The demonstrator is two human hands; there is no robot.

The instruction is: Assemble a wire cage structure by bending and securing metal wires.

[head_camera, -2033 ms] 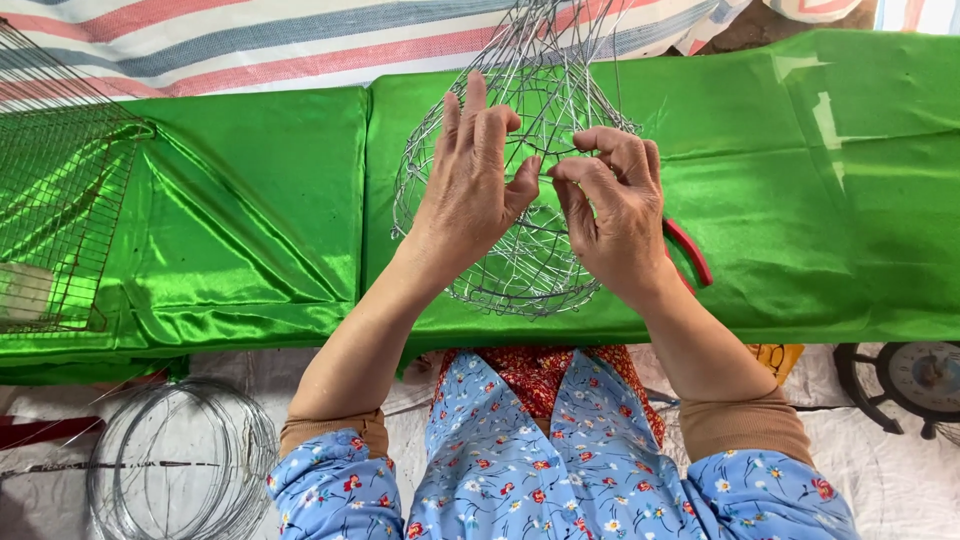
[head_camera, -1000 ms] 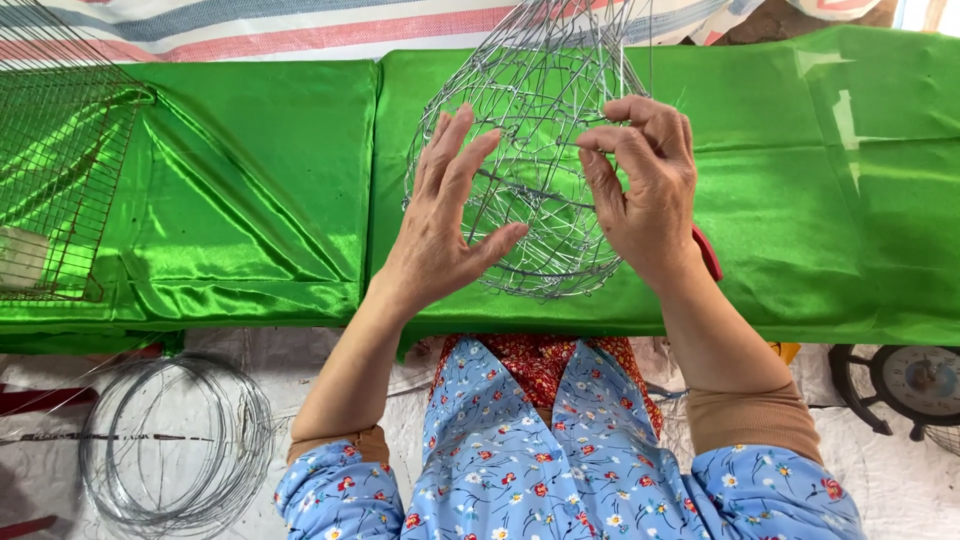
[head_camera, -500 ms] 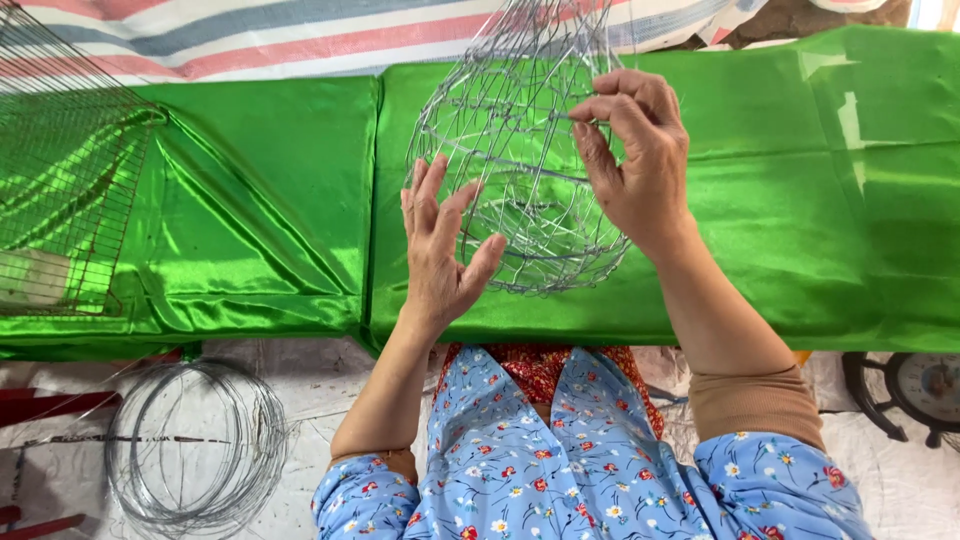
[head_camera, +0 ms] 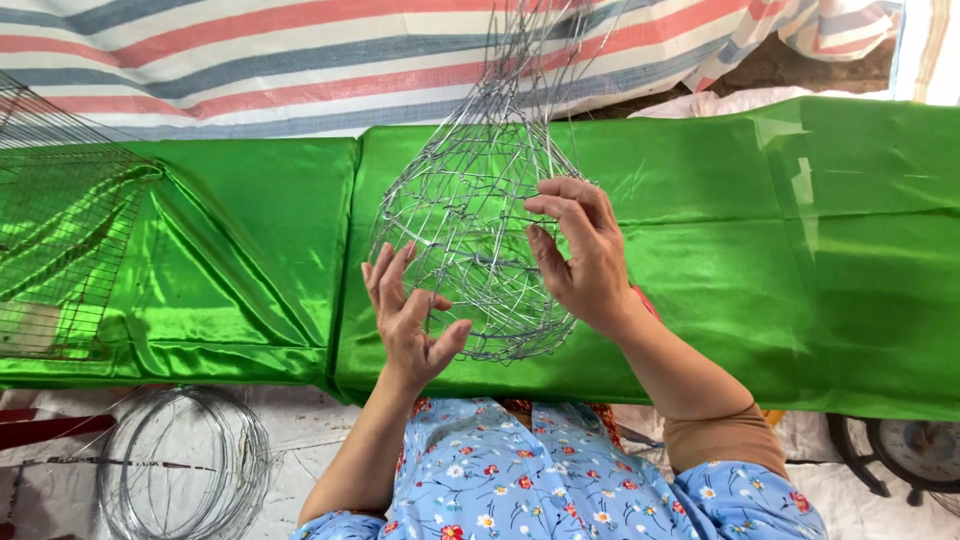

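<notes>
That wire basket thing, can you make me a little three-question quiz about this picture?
1. True or false: the wire basket lies flat on the floor.
2. Which hand grips the basket's side with its fingers? A) right hand B) left hand C) neither
3. Fill in: the shiny cloth under the basket is coloured ____.

Key: 1 false, it is held up over the cloth. 2 A; the left hand is spread open at the basket's lower edge. 3 green.
</notes>
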